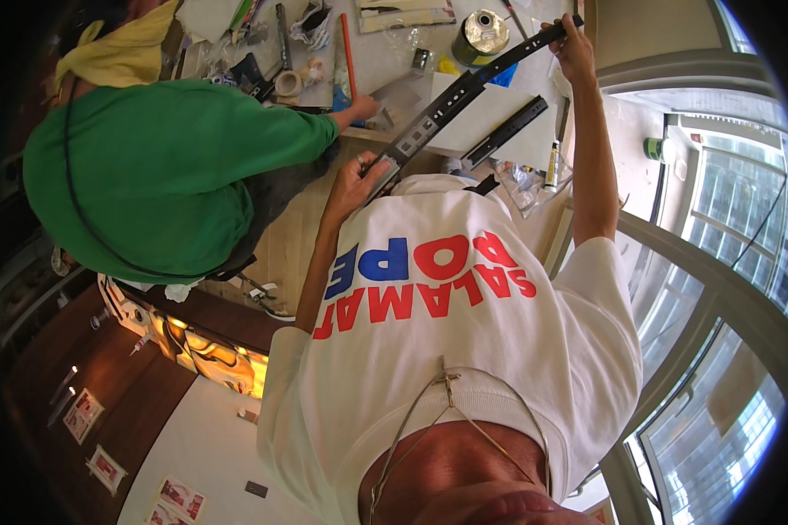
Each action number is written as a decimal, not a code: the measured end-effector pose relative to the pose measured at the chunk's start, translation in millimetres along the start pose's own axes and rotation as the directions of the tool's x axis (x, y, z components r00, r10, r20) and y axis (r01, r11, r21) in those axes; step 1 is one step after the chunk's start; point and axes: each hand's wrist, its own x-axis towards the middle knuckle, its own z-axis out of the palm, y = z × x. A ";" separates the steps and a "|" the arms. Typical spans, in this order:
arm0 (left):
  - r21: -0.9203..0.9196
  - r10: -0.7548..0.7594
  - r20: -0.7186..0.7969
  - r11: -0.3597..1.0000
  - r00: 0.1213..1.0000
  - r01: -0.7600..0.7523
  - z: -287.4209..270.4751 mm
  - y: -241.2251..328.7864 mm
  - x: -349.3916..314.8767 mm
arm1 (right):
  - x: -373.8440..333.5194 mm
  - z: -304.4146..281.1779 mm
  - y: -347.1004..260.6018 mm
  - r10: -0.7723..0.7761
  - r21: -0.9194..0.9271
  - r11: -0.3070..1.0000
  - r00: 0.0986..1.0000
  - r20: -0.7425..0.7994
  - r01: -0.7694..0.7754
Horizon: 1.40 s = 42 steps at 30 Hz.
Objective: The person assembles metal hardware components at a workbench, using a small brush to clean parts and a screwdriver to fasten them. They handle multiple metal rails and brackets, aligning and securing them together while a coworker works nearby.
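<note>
A long black drawer slide point(442, 112), drawn out to an extended length, runs slantwise between my two hands. My left hand point(355, 181) is closed round its near, lower end, in front of my white shirt. At the far upper right my right hand point(574, 54) grips the thin end of the slide, with that arm stretched out. A second black drawer slide point(504, 133) lies on the tabletop, to the right of the held one and apart from it. Beneath the held slide is a white board or sheet point(464, 131).
A person in a green top point(166, 179) works close on my left, their hand point(359, 108) over the table. A round tin point(481, 38), tape roll point(289, 83), red stick point(348, 52), yellow-and-white tube point(552, 166) and plastic bag point(524, 185) lie about. Windows point(744, 192) stand at right.
</note>
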 end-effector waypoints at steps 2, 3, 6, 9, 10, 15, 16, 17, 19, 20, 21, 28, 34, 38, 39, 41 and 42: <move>-0.044 -0.009 0.006 0.999 1.000 0.009 2.4 2.7 1.1 | 0.0 0.0 3.1 -0.004 0.016 1.000 1.000 0.001 0.004; -0.071 -0.016 0.005 0.997 1.000 0.017 4.5 7.1 -0.9 | -3.8 5.4 5.6 -0.001 0.029 1.000 1.000 0.006 0.000; -0.114 -0.067 0.020 0.991 0.998 0.069 6.4 20.5 -3.4 | -13.0 23.1 11.2 0.000 0.044 0.999 1.000 0.008 -0.001; -0.065 -0.025 0.018 0.998 1.000 0.026 4.8 16.4 -0.6 | -18.7 28.8 16.6 0.026 0.053 0.998 0.998 0.060 -0.029; -0.038 0.006 0.011 0.999 1.000 -0.006 4.2 13.8 -0.4 | -21.9 33.3 18.2 0.023 0.058 0.998 0.998 0.059 -0.027; -0.135 0.016 0.034 0.991 0.999 -0.011 5.2 29.9 3.0 | -34.5 44.8 32.1 0.062 0.086 0.994 0.991 0.119 -0.073; -0.124 0.039 0.038 0.992 0.999 -0.034 4.1 30.8 3.6 | -38.2 50.2 34.1 0.049 0.093 0.994 0.993 0.107 -0.059; -0.110 0.018 0.042 0.994 0.999 -0.013 2.2 32.0 3.0 | -43.3 55.5 37.2 0.035 0.100 0.994 0.995 0.096 -0.044; -0.082 -0.022 0.053 0.996 0.998 0.027 -1.6 39.5 2.6 | -50.2 62.6 37.9 0.023 0.109 0.994 0.998 0.063 -0.030; -0.046 -0.009 0.017 0.999 1.000 0.009 -2.8 32.4 4.5 | -51.1 61.8 38.8 0.027 0.111 0.993 0.999 0.043 -0.032; -0.008 0.010 -0.019 1.000 1.000 -0.010 -4.1 26.7 7.9 | -51.0 61.6 38.6 0.027 0.115 0.993 0.999 0.023 -0.029; 0.115 0.002 -0.040 0.993 0.999 0.003 -14.2 19.9 16.9 | -42.2 56.6 51.1 0.075 0.116 0.990 0.997 -0.002 -0.074; -0.006 -0.036 0.029 0.999 0.999 0.036 -11.4 43.2 15.2 | -43.8 56.8 56.3 0.059 0.145 0.987 0.996 0.067 -0.068; -0.060 -0.034 0.025 0.998 0.999 0.036 -13.4 45.2 14.0 | -54.7 74.6 52.2 0.031 0.213 0.976 0.999 0.024 -0.035; -0.064 -0.047 0.028 0.997 0.999 0.048 -15.2 44.4 14.4 | -60.5 81.3 49.5 0.025 0.220 0.975 1.000 -0.002 -0.024; -0.074 -0.049 0.044 0.996 0.998 0.053 -19.0 41.8 16.1 | -61.5 81.5 50.4 0.011 0.226 0.974 1.000 -0.002 -0.010; -0.080 -0.040 0.057 0.996 0.998 0.045 -21.2 40.1 17.3 | -63.3 83.3 50.4 0.005 0.229 0.974 1.000 -0.002 -0.005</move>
